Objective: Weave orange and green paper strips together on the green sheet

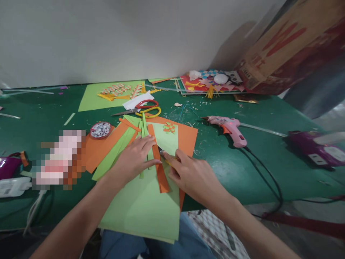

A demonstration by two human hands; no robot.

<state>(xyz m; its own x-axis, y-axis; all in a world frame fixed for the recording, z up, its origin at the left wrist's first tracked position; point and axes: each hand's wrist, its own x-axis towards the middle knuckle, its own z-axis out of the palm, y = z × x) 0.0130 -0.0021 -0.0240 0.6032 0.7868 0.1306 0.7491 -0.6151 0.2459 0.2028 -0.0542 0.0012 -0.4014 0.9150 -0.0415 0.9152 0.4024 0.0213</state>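
Note:
My left hand [136,156] lies flat with its fingers stretched out, pressing down on a light green paper sheet [145,208] and thin green strips. My right hand [188,172] is closed around a small tool with a yellow body, its tip touching an orange paper strip [161,172] that lies across the green sheet. Under the green sheet sits an orange paper sheet [185,138]. A small woven orange-and-green patch [169,128] rests further back on the papers.
On the green table [242,169] are scissors with red and yellow handles [145,108], a pink glue gun [229,127] with a black cord, a round tin of googly eyes [100,130], a green sheet with woven pieces [115,91], craft scraps and a cardboard box [291,46].

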